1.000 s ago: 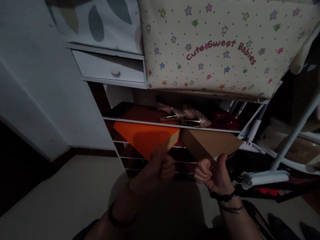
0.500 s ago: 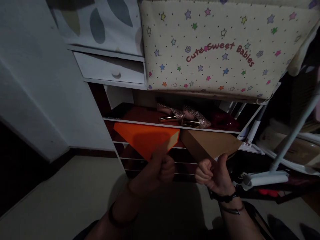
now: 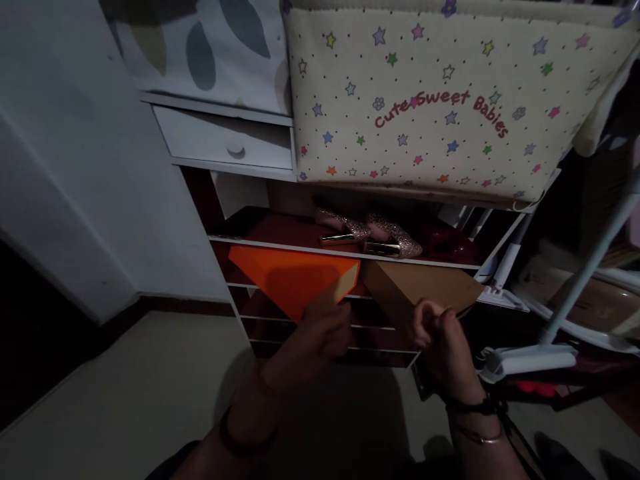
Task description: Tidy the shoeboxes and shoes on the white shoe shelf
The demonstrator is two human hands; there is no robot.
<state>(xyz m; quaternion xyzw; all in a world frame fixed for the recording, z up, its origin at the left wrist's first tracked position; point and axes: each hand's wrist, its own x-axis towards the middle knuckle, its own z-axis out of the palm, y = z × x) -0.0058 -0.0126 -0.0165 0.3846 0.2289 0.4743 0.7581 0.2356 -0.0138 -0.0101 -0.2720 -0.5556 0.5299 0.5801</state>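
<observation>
**Two boxes at the shoe shelf**

The left hand [image 3: 320,337] pinches the orange box [image 3: 290,277] at its near corner. The right hand [image 3: 443,340], fingers curled, touches nothing beside the brown box [image 3: 420,288]. Both boxes jut from the shelf [image 3: 280,243], below glittery heels [image 3: 370,233].

Left hand [image 3: 320,337] loosely curled, forward; right hand [image 3: 443,340] raised, fingers curled.

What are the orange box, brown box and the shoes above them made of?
Orange box: likely matte cardboard; flat faces, crisp edges, paler cut edge. Brown box: plain kraft-like cardboard, dull. Shoes: glitter-covered uppers that sparkle, shiny metallic-looking heels; base material unclear.
</observation>
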